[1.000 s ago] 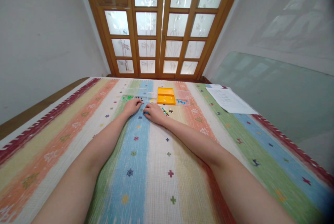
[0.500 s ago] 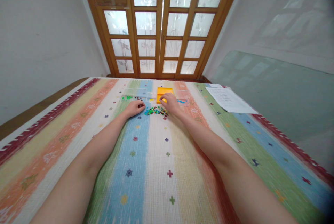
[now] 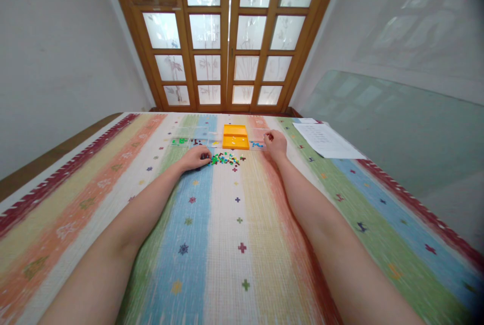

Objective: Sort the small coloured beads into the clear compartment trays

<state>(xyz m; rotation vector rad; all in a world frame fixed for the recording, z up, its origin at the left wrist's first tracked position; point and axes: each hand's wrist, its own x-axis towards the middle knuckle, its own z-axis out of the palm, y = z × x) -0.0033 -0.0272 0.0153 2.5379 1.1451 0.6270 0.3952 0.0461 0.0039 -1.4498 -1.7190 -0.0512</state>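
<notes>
A loose pile of small multicoloured pieces point(image 3: 228, 159) lies on the striped cloth. At its left edge rests my left hand point(image 3: 196, 157), fingers curled together; what they hold, if anything, is too small to tell. My right hand point(image 3: 276, 142) is pinched at the right end of the row of boxes, beside the blue pieces point(image 3: 257, 145); its contents cannot be made out. Between the hands stands an open yellow box point(image 3: 235, 142) with a few pale bits inside. Green pieces point(image 3: 179, 141) and dark red pieces point(image 3: 197, 142) sit in clear boxes behind my left hand.
Printed white paper sheets point(image 3: 327, 141) lie on the right part of the striped tablecloth point(image 3: 227, 224). Beyond the table's far edge is a wooden door with glass panes point(image 3: 209, 67). A pale glass panel point(image 3: 378, 123) leans at the right wall.
My right hand has moved right, from over the yellow box to beside the blue pieces, uncovering the box. My left hand stays by the pile. The whole view has shifted slightly.
</notes>
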